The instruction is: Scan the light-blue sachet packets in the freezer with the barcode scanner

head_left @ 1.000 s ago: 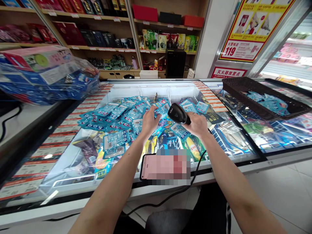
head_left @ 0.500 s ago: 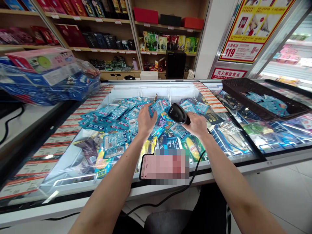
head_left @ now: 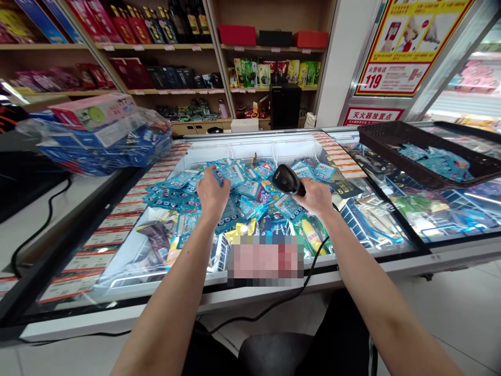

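My right hand [head_left: 316,197] grips a black handheld barcode scanner [head_left: 287,180], its head pointing left above the packets. My left hand [head_left: 213,194] is over the left part of the pile, its fingers closed round the edge of a small blue packet [head_left: 219,176]; the fingertips are partly hidden. Just right of that hand lies another blue packet [head_left: 234,174]. Many more blue packets [head_left: 178,180] are heaped loosely on the freezer's glass top. Near the front edge is a phone-like flat thing [head_left: 266,261], blurred by pixels.
A dark brown basket [head_left: 425,183] with blue packets stands at the right. Bagged boxes [head_left: 105,138] sit at the left. The scanner's black cable [head_left: 270,313] loops over the freezer's front edge. Stocked shelves [head_left: 172,91] stand behind.
My left hand has moved left, away from the scanner, onto the pile's left part. The right hand keeps the scanner in nearly the same place. The view has turned slightly left.
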Available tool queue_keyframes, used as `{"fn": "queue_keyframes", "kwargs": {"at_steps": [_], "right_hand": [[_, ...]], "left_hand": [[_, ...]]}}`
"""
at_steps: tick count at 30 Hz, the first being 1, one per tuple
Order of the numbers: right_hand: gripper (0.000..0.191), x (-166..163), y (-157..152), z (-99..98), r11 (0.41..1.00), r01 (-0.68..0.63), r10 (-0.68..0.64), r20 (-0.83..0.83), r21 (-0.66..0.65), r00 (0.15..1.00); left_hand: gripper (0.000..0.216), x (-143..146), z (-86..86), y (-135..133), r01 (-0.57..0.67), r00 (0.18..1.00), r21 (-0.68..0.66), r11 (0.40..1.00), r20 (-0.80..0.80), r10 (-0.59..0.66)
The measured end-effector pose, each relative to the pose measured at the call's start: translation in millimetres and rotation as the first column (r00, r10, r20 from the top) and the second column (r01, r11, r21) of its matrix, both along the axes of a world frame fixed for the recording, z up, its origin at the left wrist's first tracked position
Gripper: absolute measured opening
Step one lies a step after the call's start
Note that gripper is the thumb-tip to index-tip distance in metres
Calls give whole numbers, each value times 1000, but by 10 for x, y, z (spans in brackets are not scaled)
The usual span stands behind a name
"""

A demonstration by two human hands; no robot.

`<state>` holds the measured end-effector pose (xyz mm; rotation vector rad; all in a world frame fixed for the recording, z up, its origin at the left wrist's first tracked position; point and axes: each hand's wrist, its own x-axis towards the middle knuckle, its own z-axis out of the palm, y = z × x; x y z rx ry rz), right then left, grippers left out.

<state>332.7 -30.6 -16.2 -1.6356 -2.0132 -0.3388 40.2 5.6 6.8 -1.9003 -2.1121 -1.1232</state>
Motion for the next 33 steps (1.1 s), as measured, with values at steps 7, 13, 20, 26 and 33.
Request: {"fn": "queue_keyframes", "kwargs": {"at_steps": [7, 13, 20, 26, 33], "right_hand": [[31, 9, -23, 4, 1000, 14, -14, -3, -16, 1000], [33, 25, -17, 5, 999, 34, -34, -8, -42, 999], [34, 54, 13, 1, 998, 56, -57, -31, -30, 998], [34, 56, 23, 2, 997, 77, -78, -28, -20, 997], [32, 55, 22, 0, 998, 67, -67, -33, -7, 997]], "left_hand": [[60, -9, -73, -253, 167, 963, 109, 980, -232, -138], [56, 108, -134, -249, 483, 736, -216, 849, -425, -527], [29, 226, -147, -204, 383, 825, -47, 923, -432, -365], [40, 550, -104, -164, 502, 802, -163, 849, -280, -528], [59, 975, -171, -224, 492, 767, -340, 801, -266, -584]]}}
